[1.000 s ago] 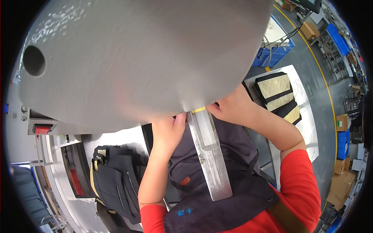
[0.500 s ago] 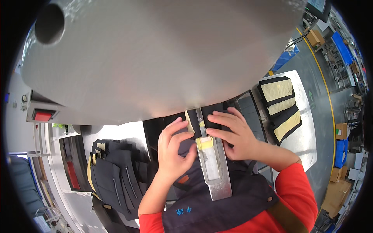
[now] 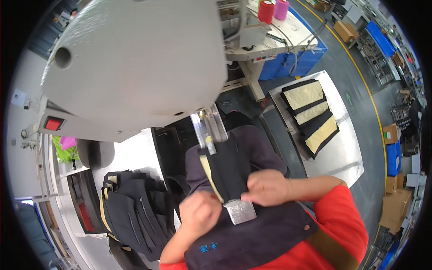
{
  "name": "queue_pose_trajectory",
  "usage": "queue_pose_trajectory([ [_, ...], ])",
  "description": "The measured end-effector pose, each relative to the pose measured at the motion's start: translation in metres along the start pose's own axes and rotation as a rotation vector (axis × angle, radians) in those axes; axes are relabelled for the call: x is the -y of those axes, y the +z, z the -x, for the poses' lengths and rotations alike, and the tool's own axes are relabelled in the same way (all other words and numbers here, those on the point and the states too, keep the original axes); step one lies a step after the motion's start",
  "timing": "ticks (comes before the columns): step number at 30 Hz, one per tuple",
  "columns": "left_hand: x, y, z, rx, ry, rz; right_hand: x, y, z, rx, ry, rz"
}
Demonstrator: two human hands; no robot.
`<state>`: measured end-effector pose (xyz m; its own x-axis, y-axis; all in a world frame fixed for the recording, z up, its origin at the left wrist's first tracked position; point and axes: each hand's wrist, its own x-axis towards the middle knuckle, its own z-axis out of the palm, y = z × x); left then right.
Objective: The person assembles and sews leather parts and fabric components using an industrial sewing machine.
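A black fabric piece (image 3: 228, 164) with a cream strip (image 3: 209, 174) down its left side is drawn over the long metal arm (image 3: 240, 213) of the machine. The bare end of that arm pokes out below the cloth, over my apron. My left hand (image 3: 201, 213) is closed at the lower left corner of the cloth. My right hand (image 3: 270, 188) is closed on its lower right edge. Both are slightly blurred. Behind the fabric's far end are the machine's metal clamp parts (image 3: 210, 126), under the big pale machine head (image 3: 139, 72).
On the left table lies a stack of black garment pieces (image 3: 139, 211) with zips. Black and cream pieces (image 3: 310, 105) lie on a metal table (image 3: 348, 148) to the right. Thread cones (image 3: 266, 12) stand on another sewing table behind. A red switch (image 3: 53, 123) sits on the machine's left side.
The black fabric has come down over the metal arm, covering most of it. Both hands have moved toward me and closed on its edges. My view has shifted, showing more beyond the machine.
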<state>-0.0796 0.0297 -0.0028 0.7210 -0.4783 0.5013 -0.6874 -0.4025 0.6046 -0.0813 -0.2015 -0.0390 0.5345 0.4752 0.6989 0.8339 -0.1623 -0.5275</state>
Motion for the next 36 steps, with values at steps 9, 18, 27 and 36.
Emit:
queue_pose_trajectory([
  [9, -0.038, -0.084, 0.04, 0.485, -0.187, 0.333, -0.038, -0.052, -0.011, 0.318, -0.13, 0.189],
  [18, -0.07, -0.181, 0.083, -0.015, -0.556, -0.557, -0.336, -0.189, -0.029, -0.356, 0.367, 1.098],
  [27, -0.04, -0.117, 0.073, 0.18, -0.75, -0.186, -0.345, -0.204, -0.043, -0.122, 0.65, 1.147],
  [36, -0.015, -0.061, 0.097, 0.455, -0.851, 0.218, -0.168, -0.053, -0.009, 0.261, 1.023, 0.211],
])
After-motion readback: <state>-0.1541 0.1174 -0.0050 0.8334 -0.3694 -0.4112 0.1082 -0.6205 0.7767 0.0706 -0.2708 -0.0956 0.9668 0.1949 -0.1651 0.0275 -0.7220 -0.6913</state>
